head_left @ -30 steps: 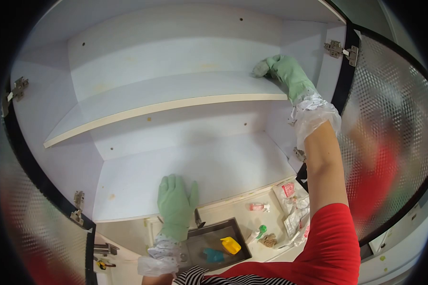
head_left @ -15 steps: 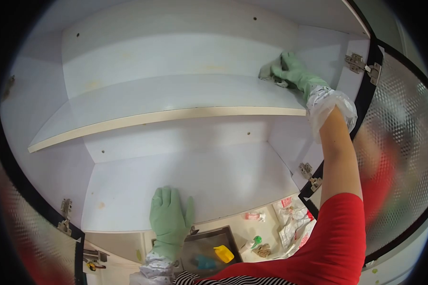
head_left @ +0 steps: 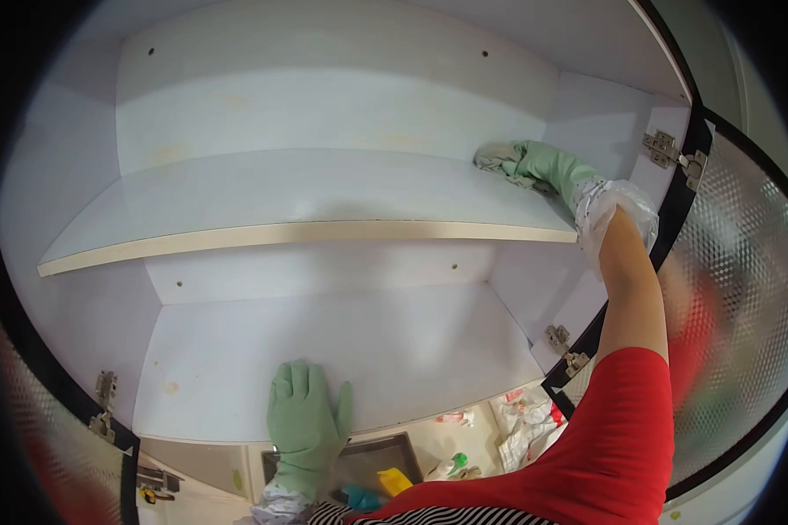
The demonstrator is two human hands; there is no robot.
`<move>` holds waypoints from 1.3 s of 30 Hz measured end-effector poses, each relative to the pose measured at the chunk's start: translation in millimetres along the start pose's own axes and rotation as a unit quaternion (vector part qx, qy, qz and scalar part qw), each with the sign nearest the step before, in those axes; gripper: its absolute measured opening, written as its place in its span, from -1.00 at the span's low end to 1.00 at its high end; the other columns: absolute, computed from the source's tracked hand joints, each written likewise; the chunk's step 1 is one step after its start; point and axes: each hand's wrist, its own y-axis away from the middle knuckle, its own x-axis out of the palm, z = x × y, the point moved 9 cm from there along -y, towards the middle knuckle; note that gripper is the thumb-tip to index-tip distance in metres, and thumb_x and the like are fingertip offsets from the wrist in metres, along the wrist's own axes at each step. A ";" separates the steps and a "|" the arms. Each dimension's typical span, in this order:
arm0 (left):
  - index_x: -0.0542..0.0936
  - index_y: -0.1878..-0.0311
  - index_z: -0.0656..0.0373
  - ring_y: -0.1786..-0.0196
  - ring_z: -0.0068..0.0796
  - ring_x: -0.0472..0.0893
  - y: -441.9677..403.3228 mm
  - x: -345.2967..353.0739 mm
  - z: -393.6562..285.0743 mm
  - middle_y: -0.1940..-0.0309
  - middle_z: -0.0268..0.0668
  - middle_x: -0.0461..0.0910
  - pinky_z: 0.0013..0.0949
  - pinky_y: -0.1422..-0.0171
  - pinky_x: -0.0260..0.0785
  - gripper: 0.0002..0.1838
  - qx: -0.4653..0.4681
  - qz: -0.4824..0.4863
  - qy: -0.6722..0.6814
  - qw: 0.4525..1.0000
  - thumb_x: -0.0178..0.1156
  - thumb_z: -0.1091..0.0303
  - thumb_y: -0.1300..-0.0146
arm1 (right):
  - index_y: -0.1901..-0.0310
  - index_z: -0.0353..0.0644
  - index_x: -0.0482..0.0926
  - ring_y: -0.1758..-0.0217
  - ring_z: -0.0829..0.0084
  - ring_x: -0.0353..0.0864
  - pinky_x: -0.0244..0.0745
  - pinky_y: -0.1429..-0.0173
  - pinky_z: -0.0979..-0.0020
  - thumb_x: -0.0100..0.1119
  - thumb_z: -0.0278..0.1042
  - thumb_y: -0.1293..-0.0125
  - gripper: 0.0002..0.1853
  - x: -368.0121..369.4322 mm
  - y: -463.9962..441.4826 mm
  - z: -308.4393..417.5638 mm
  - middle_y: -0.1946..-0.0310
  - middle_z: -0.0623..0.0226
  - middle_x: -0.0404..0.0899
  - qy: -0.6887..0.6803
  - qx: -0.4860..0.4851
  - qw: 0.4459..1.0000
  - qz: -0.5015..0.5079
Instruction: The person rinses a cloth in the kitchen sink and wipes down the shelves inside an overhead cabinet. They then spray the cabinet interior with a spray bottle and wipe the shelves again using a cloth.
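My right hand [head_left: 547, 164], in a green rubber glove, presses a crumpled greyish cloth [head_left: 496, 157] onto the upper shelf [head_left: 298, 197], near its back right corner. The glove's fingers are bent over the cloth and partly hidden. Below, my left hand [head_left: 305, 420], gloved the same way, rests flat on the front part of the cabinet's lower floor [head_left: 394, 350]. Its fingers point forward with the thumb apart, and nothing is in it. Pale yellowish stains [head_left: 166, 156] mark the back wall.
A textured glass door [head_left: 735, 289] stands open on metal hinges [head_left: 661, 149] at the right; another glass door [head_left: 57, 420] stands open at left. Under the cabinet are a sink [head_left: 376, 459], a yellow item [head_left: 395, 481], a blue item [head_left: 361, 498] and white plastic bags [head_left: 527, 420].
My right hand has come down with the cloth, its fingers now lower over it. The view has shifted slightly, so the upper shelf appears lower. My left hand stays flat on the cabinet floor.
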 end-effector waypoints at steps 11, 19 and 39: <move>0.67 -0.11 0.34 -0.27 0.30 0.60 2.6 -1.0 -3.9 -0.13 0.06 0.65 0.14 -0.37 0.50 -0.60 0.011 -0.001 -0.012 1.000 0.38 0.17 -0.45 | -0.29 -0.37 0.66 0.06 0.32 0.82 0.72 0.00 0.27 0.48 -0.11 -0.50 -0.47 -110.2 70.8 7.2 0.05 0.17 0.83 -0.161 -0.099 0.845 -0.501; 0.65 -0.14 0.33 -0.27 0.31 0.60 0.3 0.6 -3.7 -0.17 0.05 0.64 0.13 -0.40 0.49 -0.60 0.007 0.006 -0.011 1.000 0.37 0.19 -0.46 | -0.55 -0.08 0.56 -0.27 0.13 0.76 0.59 -0.37 0.16 0.37 -0.26 -0.59 -0.45 -36.8 23.4 4.3 -0.27 0.01 0.76 0.097 -0.016 0.978 -0.185; 0.68 -0.12 0.32 -0.27 0.34 0.62 2.3 -1.8 -2.2 -0.17 0.07 0.65 0.16 -0.40 0.50 -0.59 0.005 0.002 -0.007 1.000 0.37 0.14 -0.46 | -0.39 -0.33 0.64 -0.26 0.07 0.79 0.64 -0.40 0.15 0.40 0.02 -0.56 -0.38 -65.8 55.9 29.8 -0.22 -0.06 0.78 0.008 -0.091 0.946 -0.309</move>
